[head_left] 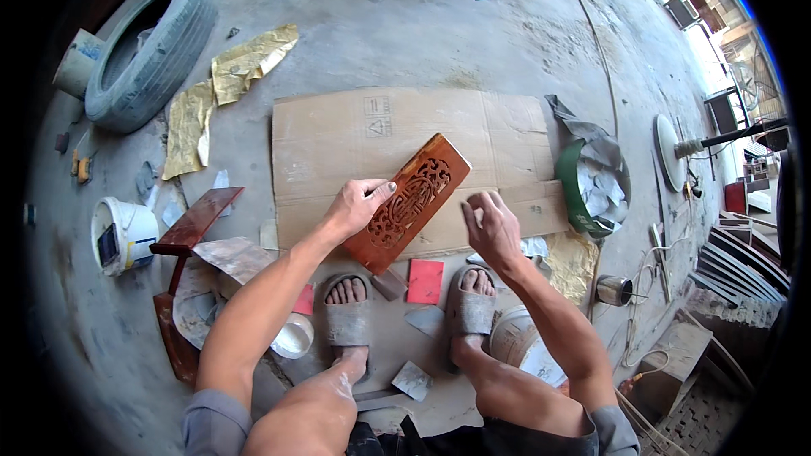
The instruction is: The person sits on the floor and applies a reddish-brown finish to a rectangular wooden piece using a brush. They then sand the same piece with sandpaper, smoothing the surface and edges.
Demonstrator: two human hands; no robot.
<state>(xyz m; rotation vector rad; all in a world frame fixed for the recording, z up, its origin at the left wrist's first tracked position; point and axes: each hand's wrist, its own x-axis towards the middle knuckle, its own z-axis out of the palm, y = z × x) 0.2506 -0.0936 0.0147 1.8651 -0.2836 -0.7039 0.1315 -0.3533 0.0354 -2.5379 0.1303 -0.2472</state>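
Observation:
My left hand (351, 208) grips a carved wooden panel (411, 203) by its left long edge, thumb on the face. The panel is reddish brown with pierced scrollwork, and it slants over a flat cardboard sheet (325, 156). To the right of the panel, and apart from it, is my right hand (493, 230), with its fingers curled together. Whatever those fingers may hold is too small or hidden to see. Below the panel, between my sandalled feet, lie a red square sheet (425, 281) and a small brown block (389, 285).
A tyre (152, 52) and gold-coloured paper (253, 59) lie at the far left. Nearer stand a white bucket (124, 235) and a dark red wooden piece (198, 221). On the right are a green tub (577, 194) of scraps, a metal can (614, 290) and loose cables (646, 321).

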